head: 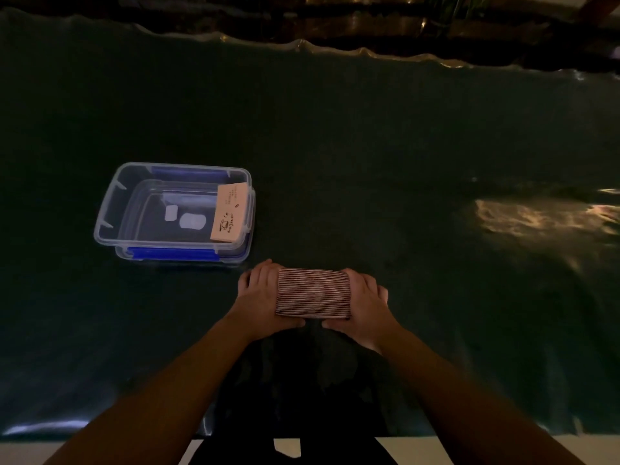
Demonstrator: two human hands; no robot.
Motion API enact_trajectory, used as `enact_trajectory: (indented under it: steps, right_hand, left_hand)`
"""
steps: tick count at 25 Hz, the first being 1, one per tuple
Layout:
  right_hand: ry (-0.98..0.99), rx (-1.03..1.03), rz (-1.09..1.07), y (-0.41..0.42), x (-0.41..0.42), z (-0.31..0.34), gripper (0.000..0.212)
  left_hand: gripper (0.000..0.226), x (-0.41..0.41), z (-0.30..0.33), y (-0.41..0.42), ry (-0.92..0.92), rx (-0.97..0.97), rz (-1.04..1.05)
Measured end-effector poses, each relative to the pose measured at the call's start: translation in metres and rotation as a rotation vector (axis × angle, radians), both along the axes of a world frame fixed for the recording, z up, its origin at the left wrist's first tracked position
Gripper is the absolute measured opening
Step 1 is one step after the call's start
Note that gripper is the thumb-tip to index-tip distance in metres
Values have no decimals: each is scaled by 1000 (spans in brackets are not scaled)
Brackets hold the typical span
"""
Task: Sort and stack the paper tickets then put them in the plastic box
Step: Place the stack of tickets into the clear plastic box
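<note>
- Presently the person is squaring a thick stack of paper tickets, which is standing on edge on the dark table cover, low and centre in the head view.
- The left hand is pressing flat against the stack's nine o'clock end and the right hand against its three o'clock end, so both hands are clamping the stack between them; the thumbs are lying along its near side.
- The step in hand seems to be the final tidying of the stack, with the move into the box not yet made.
- The clear plastic box with blue clips is sitting open at about ten o'clock from the stack, close by but apart from it.
- One tan printed ticket bundle is already leaning against the box's three o'clock wall, and two small pale patches are showing through its floor; what they are cannot be told.
- The next move likely calls for keeping even pressure on both ends while lifting towards ten o'clock, clearing the near rim and lowering into the free space left of the tan bundle.
- Nothing is lying between stack and box; the dim light and the wrinkled cover are the only hindrances.
</note>
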State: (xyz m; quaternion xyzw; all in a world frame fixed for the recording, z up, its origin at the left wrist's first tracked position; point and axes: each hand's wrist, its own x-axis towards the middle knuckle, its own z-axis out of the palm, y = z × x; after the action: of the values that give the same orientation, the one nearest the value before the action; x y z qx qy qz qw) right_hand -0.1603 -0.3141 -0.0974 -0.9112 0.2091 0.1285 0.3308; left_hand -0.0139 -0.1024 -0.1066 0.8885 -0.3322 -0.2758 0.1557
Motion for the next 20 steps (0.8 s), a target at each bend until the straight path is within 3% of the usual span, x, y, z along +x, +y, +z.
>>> enact_trajectory:
  steps: [4, 8, 13, 17, 20]
  right_hand:
    - [-18, 33, -7, 4, 7, 7, 116]
    - [-55, 145, -50, 7, 21, 30, 116]
    - [-64, 466, -90, 18, 45, 75, 108]
    - [-21, 718, -199, 45, 74, 106, 118]
    - [35, 820, -266, 80, 95, 123, 105]
  left_hand:
    - [122, 6, 16, 0, 81, -74, 60]
    - [101, 13, 42, 9, 185, -290, 161]
    - [91, 30, 90, 31, 485, -544, 314]
    - [93, 45, 112, 49, 762, -831, 526]
    - [87, 50, 113, 55, 977, -1025, 720]
